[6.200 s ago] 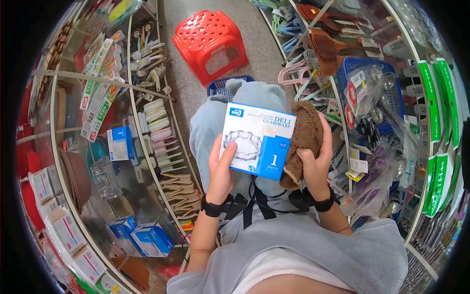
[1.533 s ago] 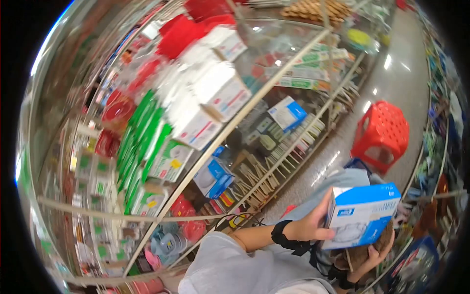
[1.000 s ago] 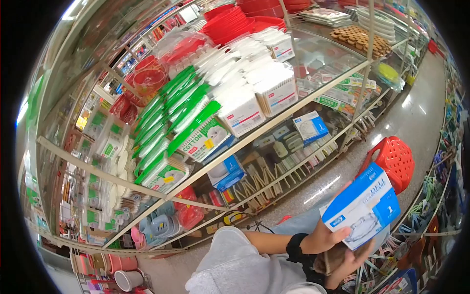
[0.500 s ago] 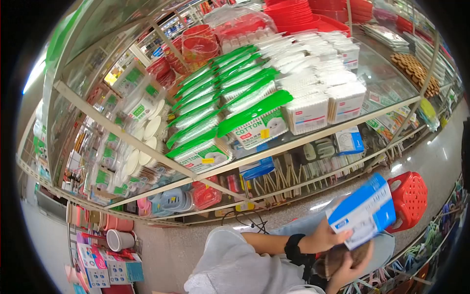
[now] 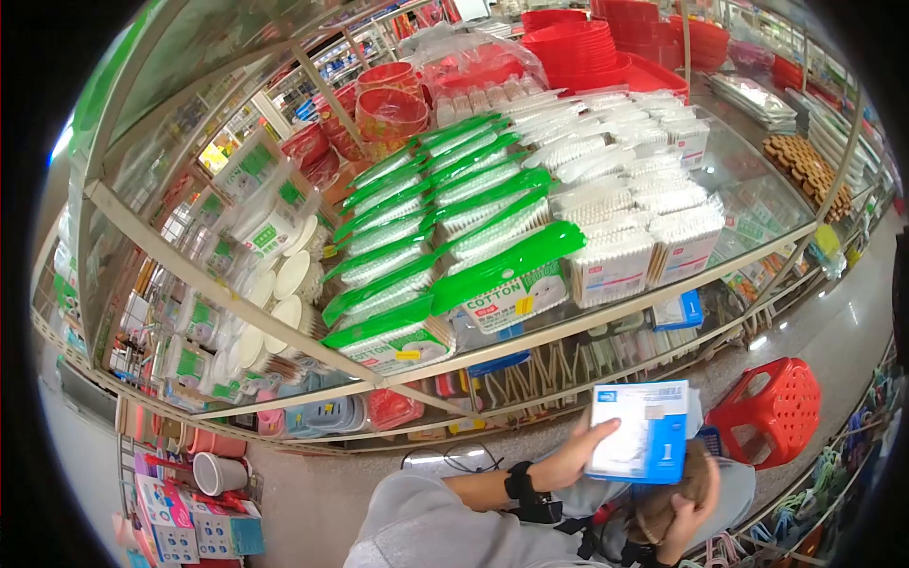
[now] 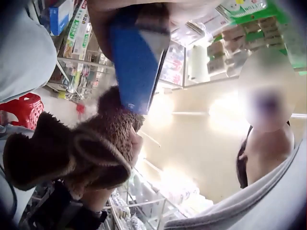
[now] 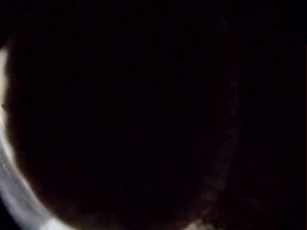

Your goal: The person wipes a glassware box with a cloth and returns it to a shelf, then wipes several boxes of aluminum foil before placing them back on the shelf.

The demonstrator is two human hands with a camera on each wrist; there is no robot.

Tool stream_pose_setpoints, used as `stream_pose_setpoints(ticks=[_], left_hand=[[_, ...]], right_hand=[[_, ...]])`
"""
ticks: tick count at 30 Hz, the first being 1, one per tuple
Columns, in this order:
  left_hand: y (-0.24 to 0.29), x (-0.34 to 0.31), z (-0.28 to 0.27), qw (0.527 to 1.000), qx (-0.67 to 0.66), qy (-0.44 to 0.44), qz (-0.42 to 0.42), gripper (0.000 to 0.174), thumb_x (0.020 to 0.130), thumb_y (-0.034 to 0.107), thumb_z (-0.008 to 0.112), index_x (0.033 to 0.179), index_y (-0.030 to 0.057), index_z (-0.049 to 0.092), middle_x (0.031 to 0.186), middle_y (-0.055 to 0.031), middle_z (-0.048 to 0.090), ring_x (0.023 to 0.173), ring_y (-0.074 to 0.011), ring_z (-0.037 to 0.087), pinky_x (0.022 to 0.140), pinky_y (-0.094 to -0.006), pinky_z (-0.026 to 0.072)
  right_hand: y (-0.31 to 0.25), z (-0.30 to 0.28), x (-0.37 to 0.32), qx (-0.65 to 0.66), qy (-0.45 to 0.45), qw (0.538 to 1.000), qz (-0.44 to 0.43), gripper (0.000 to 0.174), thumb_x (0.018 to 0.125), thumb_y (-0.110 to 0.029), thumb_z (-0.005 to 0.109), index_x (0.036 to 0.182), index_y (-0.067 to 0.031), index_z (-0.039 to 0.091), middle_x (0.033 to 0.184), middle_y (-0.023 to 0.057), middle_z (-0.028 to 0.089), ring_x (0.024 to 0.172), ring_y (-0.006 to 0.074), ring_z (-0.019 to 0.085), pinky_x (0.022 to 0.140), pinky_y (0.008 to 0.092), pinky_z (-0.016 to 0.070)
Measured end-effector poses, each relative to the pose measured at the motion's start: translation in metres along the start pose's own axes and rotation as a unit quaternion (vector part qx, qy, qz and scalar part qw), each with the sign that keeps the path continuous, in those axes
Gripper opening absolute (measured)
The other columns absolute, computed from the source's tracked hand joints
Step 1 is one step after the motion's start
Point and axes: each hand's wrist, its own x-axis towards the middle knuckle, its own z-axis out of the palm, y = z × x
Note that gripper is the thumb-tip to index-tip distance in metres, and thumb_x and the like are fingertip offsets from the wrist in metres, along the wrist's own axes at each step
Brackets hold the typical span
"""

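Observation:
My left hand (image 5: 572,456) grips the left side of a white and blue box (image 5: 636,431), thumb on its printed face. Just below and to the right, my right hand (image 5: 690,511) holds a brown furry item (image 5: 664,499) against its palm. In the left wrist view the blue side of the box (image 6: 136,64) touches or overlaps the brown fur (image 6: 91,148), and fingers of the right hand show at the fur's edge. The right wrist view is almost wholly dark, covered by something close to the lens.
A glass shelf with a pale metal edge (image 5: 587,327) bears green-topped cotton packs (image 5: 511,275) and white packs (image 5: 615,260). Behind them stand red basins (image 5: 578,52). A red stool (image 5: 772,412) is on the floor at the right; a white bucket (image 5: 220,473) is at the lower left.
The box has turned from a tilt to nearly upright and moved a little left and down in the head view. Both hands keep their hold. The view has swung left across the shelves.

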Motion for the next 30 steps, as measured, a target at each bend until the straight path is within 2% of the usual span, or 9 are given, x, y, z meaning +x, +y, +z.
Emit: stream_pose_setpoints(ticks=[3, 7, 11, 14, 17, 20, 21, 24, 30], left_hand=[[0.016, 0.009, -0.018, 0.998, -0.025, -0.048, -0.01, 0.053, 0.091, 0.019, 0.055, 0.137, 0.0065, 0.032, 0.126, -0.0089, 0.049, 0.114, -0.017, 0.05, 0.094, -0.0309, 0.0431], [0.025, 0.004, -0.028, 0.996, 0.054, -0.063, 0.021, 0.059, 0.09, 0.021, 0.057, 0.14, 0.0066, 0.029, 0.127, -0.0089, 0.049, 0.114, -0.0163, 0.05, 0.094, -0.03, 0.0426], [0.018, -0.009, -0.032, 0.985, 0.114, -0.126, -0.009, 0.065, 0.09, 0.018, 0.057, 0.144, 0.0078, 0.022, 0.135, -0.0079, 0.044, 0.12, -0.0156, 0.046, 0.098, -0.0311, 0.0393], [0.022, -0.021, -0.024, 0.989, 0.063, -0.135, -0.025, 0.064, 0.092, 0.022, 0.055, 0.144, 0.0081, 0.02, 0.137, -0.0071, 0.04, 0.123, -0.0153, 0.043, 0.1, -0.0312, 0.0378], [0.021, -0.016, -0.018, 0.991, 0.025, -0.132, 0.012, 0.056, 0.095, 0.029, 0.05, 0.141, 0.0069, 0.028, 0.132, -0.0064, 0.046, 0.118, -0.0145, 0.047, 0.097, -0.0292, 0.0404], [0.012, -0.009, -0.023, 0.995, 0.037, -0.089, 0.036, 0.049, 0.096, 0.029, 0.049, 0.137, 0.0056, 0.036, 0.126, -0.0054, 0.051, 0.113, -0.0129, 0.05, 0.093, -0.0274, 0.0426], [0.015, -0.014, -0.02, 0.996, 0.043, -0.065, 0.053, 0.046, 0.097, 0.03, 0.047, 0.134, 0.0048, 0.04, 0.121, -0.0046, 0.053, 0.11, -0.0114, 0.051, 0.091, -0.0258, 0.0435], [0.012, -0.013, -0.028, 0.991, 0.043, -0.062, 0.115, 0.046, 0.097, 0.029, 0.047, 0.135, 0.0044, 0.039, 0.122, -0.0046, 0.053, 0.11, -0.0109, 0.051, 0.091, -0.0261, 0.0433], [0.015, -0.011, -0.043, 0.975, 0.139, -0.054, 0.162, 0.048, 0.097, 0.032, 0.046, 0.136, 0.005, 0.037, 0.124, -0.0055, 0.052, 0.11, -0.0123, 0.051, 0.093, -0.0275, 0.0429]], right_hand=[[-0.008, 0.011, -0.003, 0.018, -0.08, 0.996, 0.027, 0.068, 0.054, -0.013, 0.055, 0.119, 0.0084, 0.049, 0.115, 0.0146, 0.054, 0.107, 0.0252, 0.053, 0.097, 0.0346, 0.0376], [0.0, 0.011, 0.012, -0.046, -0.14, 0.989, 0.016, 0.067, 0.057, -0.01, 0.053, 0.121, 0.0084, 0.047, 0.116, 0.0159, 0.054, 0.109, 0.0256, 0.053, 0.097, 0.0345, 0.0378], [-0.006, 0.024, 0.033, 0.043, -0.055, 0.997, 0.018, 0.07, 0.056, -0.007, 0.05, 0.125, 0.007, 0.045, 0.12, 0.017, 0.052, 0.114, 0.028, 0.05, 0.103, 0.0368, 0.033], [-0.007, 0.036, 0.043, 0.178, -0.036, 0.983, 0.025, 0.072, 0.06, -0.012, 0.051, 0.129, 0.0051, 0.039, 0.123, 0.0177, 0.05, 0.109, 0.0286, 0.053, 0.101, 0.0371, 0.0369], [-0.008, 0.05, 0.043, 0.248, -0.098, 0.958, 0.102, 0.074, 0.062, -0.016, 0.052, 0.131, 0.0033, 0.036, 0.123, 0.0171, 0.049, 0.111, 0.0283, 0.052, 0.099, 0.0382, 0.0401], [0.014, 0.066, 0.028, 0.338, -0.131, 0.927, 0.091, 0.068, 0.078, -0.023, 0.052, 0.138, -0.0022, 0.027, 0.126, 0.0182, 0.046, 0.111, 0.0282, 0.052, 0.092, 0.0372, 0.0459], [0.016, 0.069, 0.023, 0.268, -0.124, 0.947, 0.124, 0.065, 0.081, -0.03, 0.056, 0.135, -0.0024, 0.032, 0.128, 0.0181, 0.045, 0.111, 0.0272, 0.052, 0.09, 0.0368, 0.0464], [0.025, 0.072, 0.003, 0.177, -0.143, 0.956, 0.184, 0.065, 0.08, -0.031, 0.056, 0.133, -0.0021, 0.034, 0.127, 0.0183, 0.045, 0.109, 0.0278, 0.052, 0.089, 0.0371, 0.0464], [0.027, 0.082, 0.004, 0.126, -0.191, 0.958, 0.17, 0.064, 0.077, -0.031, 0.058, 0.13, -0.0016, 0.038, 0.124, 0.0186, 0.047, 0.105, 0.0291, 0.052, 0.086, 0.0377, 0.0465]])
